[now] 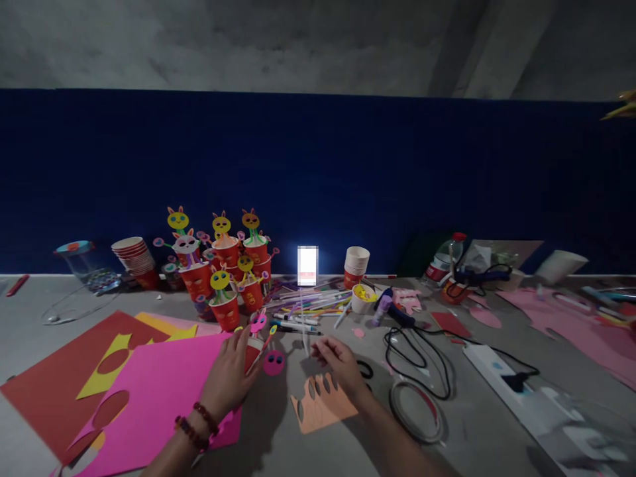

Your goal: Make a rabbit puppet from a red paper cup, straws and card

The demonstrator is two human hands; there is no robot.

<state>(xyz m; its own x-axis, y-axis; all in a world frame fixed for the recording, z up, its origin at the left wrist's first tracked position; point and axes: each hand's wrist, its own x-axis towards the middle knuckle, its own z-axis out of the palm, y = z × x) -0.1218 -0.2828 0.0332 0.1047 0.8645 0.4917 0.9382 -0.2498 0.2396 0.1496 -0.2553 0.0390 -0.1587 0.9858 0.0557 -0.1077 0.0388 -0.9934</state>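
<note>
My left hand (pixel 231 368), with a beaded bracelet at its wrist, is closed around a red paper cup (pixel 252 353). A pink paper face with ears (pixel 258 322) and a small arm-like strip (pixel 271 333) stick up at the cup. My right hand (pixel 335 361) hovers over the table with its fingers curled together; whatever they hold, if anything, is too small to make out. Between my hands lies a round magenta paper face (pixel 273 362) with two eyes. Nearer to me, below the right hand, is an orange paper sheet (pixel 325 412) with cut-outs.
Red cups with paper-faced figures (pixel 226 311) stand back left, beside stacked cups (pixel 134 262). A lit phone (pixel 308 265) stands behind pens and colored sticks (pixel 318 299). Colored sheets (pixel 163 391) cover the left; a tape roll (pixel 416 411), black cable (pixel 450 371) and power strip (pixel 501 377) lie right.
</note>
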